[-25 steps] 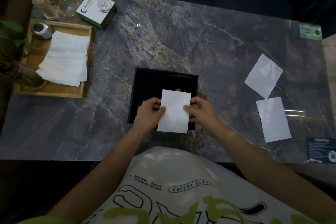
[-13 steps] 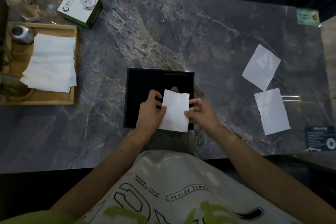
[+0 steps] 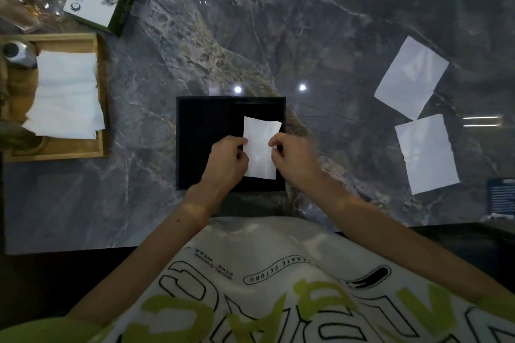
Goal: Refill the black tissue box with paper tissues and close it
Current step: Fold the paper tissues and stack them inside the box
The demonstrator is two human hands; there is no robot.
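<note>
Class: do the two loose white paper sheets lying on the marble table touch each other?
Cannot tell. In the head view the upper sheet and lower sheet nearly meet corner-to-edge.

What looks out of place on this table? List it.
Two loose white sheets lie askew on the marble table, far right of the black tissue box. The tissue stack overhangs its wooden tray.
</note>
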